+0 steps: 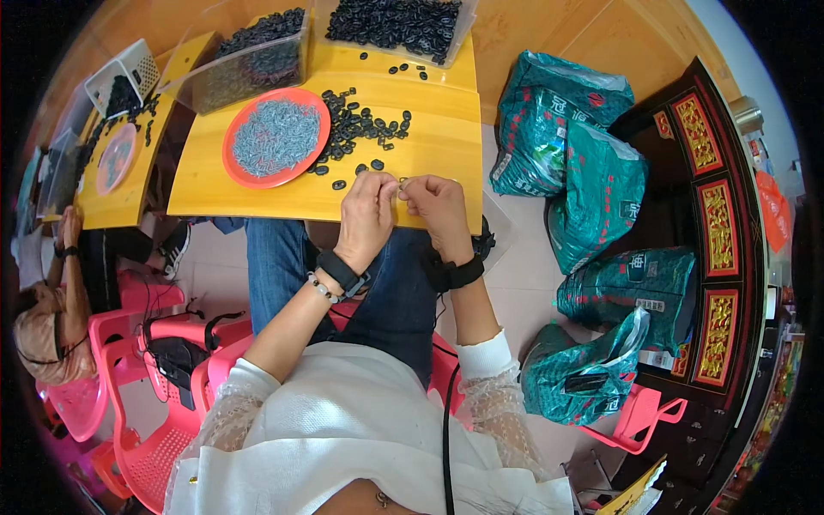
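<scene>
Hands (366,213) close together, black pieces (348,126) (scattered) just beyond

Teal bags (598,197): four, glossy, in a rough column to the right
Dark cabinet (697,417): just beside the bags, fronted with carved red-and-gold panels (717,225)
Pink chairs (163,442): lower left, perforated, a black pouch (176,362) on one
Co-worker (56,348): far left, seated, beige top
Floor (513,313): pale tiles
Orange-red bag (773,210): far right, past the cabinet
</scene>
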The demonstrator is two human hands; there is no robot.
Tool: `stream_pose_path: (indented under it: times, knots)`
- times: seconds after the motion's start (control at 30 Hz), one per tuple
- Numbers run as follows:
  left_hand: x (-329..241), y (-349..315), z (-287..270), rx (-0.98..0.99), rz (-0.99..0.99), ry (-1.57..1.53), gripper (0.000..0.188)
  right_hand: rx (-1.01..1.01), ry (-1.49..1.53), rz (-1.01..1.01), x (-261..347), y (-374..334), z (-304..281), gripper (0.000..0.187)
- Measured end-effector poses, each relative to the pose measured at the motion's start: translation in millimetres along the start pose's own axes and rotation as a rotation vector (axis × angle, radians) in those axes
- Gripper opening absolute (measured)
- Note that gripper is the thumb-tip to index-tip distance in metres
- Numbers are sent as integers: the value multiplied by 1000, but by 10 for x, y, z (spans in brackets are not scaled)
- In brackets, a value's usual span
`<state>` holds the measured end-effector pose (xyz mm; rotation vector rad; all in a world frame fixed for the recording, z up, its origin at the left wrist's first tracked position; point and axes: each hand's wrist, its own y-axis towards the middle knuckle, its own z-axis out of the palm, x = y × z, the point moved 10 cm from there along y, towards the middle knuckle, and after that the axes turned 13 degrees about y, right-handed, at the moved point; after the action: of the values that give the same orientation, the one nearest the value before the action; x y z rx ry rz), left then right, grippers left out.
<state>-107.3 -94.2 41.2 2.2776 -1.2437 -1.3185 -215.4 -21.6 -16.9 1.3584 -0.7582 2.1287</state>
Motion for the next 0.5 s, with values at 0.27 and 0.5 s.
stream_pose_path:
  times: [0.27,0.5]
  knots:
    - [529,-237,522,121,-624,-693,15,1,60,-31,-87,56,15,14]
    - [632,-316,655,191,-750,-700,18,-33,4,-16,-120,110,-63,16]
